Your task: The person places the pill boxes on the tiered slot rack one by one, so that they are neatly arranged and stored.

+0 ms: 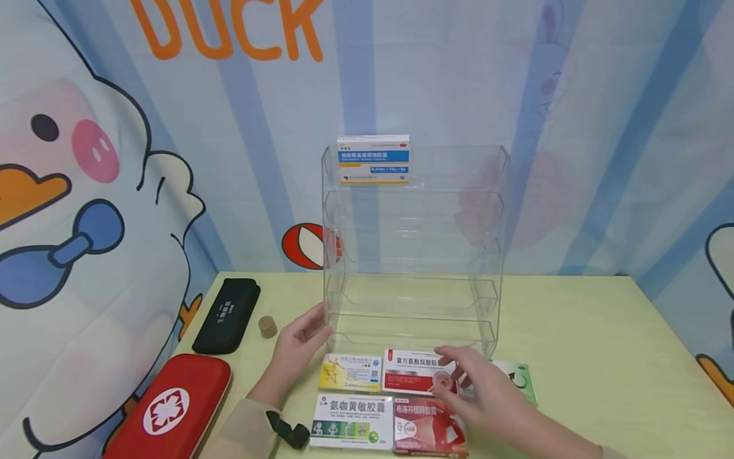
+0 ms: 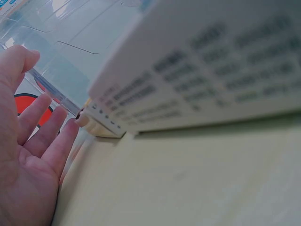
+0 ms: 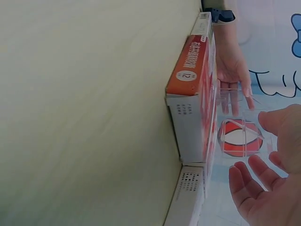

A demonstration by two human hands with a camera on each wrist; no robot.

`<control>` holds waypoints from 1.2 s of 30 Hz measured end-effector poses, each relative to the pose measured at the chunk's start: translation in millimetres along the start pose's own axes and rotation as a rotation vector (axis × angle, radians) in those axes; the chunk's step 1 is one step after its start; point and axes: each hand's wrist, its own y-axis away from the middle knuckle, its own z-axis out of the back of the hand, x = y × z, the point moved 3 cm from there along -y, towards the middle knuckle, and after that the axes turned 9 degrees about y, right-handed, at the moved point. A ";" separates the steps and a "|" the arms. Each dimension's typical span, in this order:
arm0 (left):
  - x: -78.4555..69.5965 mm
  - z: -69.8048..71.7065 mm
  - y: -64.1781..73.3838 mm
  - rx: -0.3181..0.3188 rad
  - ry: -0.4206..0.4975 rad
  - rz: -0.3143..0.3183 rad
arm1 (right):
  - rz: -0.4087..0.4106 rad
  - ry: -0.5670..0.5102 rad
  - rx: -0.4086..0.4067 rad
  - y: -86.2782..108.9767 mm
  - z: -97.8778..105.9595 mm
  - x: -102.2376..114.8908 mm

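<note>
The left hand [image 1: 295, 349] is at the lower left side of the clear rack [image 1: 410, 326], its fingers nearly straight and parted from the thumb; whether it bears on the panel cannot be told. The right hand [image 1: 487, 395] holds nothing, fingers loosely bent and thumb well apart, over the white-red box [image 1: 408, 368] and red box [image 1: 424, 427]. Both lie before the rack, beside the yellow box [image 1: 351, 372] and white-green box [image 1: 352, 422], with the green box [image 1: 522, 377] partly behind the right hand.
</note>
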 end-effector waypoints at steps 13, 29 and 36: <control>0.8 1.0 -1.3 -0.006 -0.003 -0.006 | -0.100 0.043 0.171 14.4 -7.8 -17.0; 2.5 0.7 -1.6 -0.013 -0.007 0.012 | -0.093 0.089 0.220 24.3 -18.0 -29.6; 3.3 1.8 -2.2 -0.017 -0.011 0.003 | -0.065 0.030 0.240 26.8 -20.7 -33.9</control>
